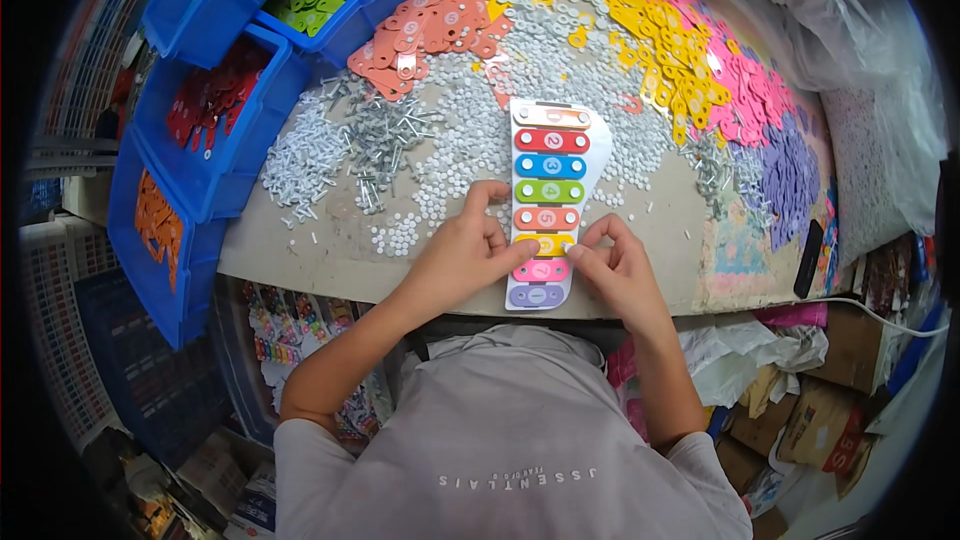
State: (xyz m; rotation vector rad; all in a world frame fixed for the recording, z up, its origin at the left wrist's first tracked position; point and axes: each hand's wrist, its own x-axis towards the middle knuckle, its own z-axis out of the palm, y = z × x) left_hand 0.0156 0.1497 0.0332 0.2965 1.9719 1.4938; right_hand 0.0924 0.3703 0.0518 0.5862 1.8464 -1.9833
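A white toy xylophone board [590, 155] lies on the table in front of me, with coloured bars running from orange at the far end to purple [537, 294] at the near end. My left hand [462, 252] rests at the board's left side, its fingertips pinching at the yellow bar [548, 241]. My right hand [617, 265] is at the right side, fingers curled on the yellow and pink [541, 269] bars. Both hands press on the same bar ends; whether a small part sits under the fingers is hidden.
Heaps of white washers [455, 155] and metal screws [380, 135] lie left of the board. Piles of orange [430, 25], yellow [650, 30], pink [750, 90] and purple [790, 175] bars spread behind. Blue bins [215, 185] stand at the left. A black phone [808, 258] lies at the right edge.
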